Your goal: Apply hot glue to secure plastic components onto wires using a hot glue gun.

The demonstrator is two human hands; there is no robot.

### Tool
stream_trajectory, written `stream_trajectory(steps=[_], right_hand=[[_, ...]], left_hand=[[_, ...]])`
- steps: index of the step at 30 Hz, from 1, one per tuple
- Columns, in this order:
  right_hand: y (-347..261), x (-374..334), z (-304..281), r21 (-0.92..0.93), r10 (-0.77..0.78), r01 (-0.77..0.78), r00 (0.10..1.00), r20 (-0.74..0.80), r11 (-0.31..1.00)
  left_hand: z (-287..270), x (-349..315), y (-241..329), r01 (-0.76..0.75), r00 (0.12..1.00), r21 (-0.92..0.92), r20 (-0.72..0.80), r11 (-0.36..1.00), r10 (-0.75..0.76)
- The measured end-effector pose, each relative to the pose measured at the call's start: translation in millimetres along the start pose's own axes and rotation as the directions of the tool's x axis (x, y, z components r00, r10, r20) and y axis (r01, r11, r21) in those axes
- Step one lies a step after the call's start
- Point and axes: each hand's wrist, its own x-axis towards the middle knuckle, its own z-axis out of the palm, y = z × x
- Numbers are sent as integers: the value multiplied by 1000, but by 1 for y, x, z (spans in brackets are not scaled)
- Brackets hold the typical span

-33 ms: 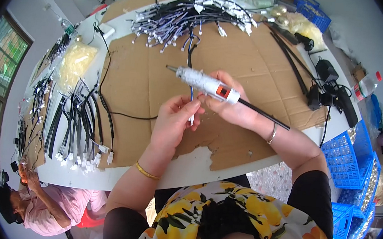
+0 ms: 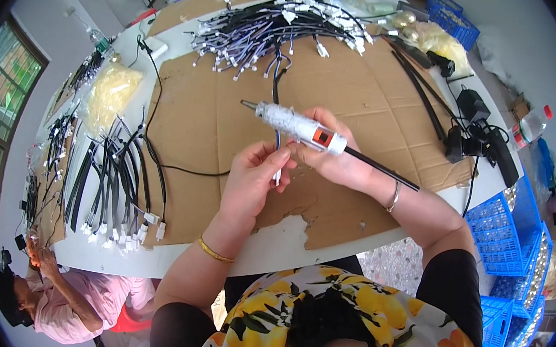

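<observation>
My right hand (image 2: pixel 341 158) is closed around a white pen-shaped glue gun (image 2: pixel 289 122) with an orange-and-black switch. Its metal nozzle points to the far left, and a black glue stick (image 2: pixel 382 168) juts out of its back end. Pinched between my left thumb and fingers is the near end of a cable (image 2: pixel 275 87), with a small white piece (image 2: pixel 278 175) showing below the fingertips. My left hand (image 2: pixel 250 174) almost touches the right one at the fingertips. From there the cable runs away toward a large heap of black and purple-grey cables (image 2: pixel 258 34) with white connectors.
Cardboard (image 2: pixel 190 108) covers much of the white table. Black cables (image 2: pixel 113 178) and a yellowish plastic bag (image 2: pixel 113 94) lie left. Power adapters (image 2: pixel 474 105) and black tubes (image 2: pixel 423 90) lie right, near blue crates (image 2: pixel 496 235). A person in pink (image 2: pixel 74 308) works at lower left.
</observation>
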Motion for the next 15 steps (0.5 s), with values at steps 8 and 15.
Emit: stream_trajectory(steps=[8,15], right_hand=[[0,-1,-3,12,-23,24,998,-65,1000],[6,3,-4,38,-9,12,998,-68,999]], left_hand=[[-3,0,2,-51,998,-12,-32,999,51],[-9,4,9,-129,986,-25,-109,991,125]])
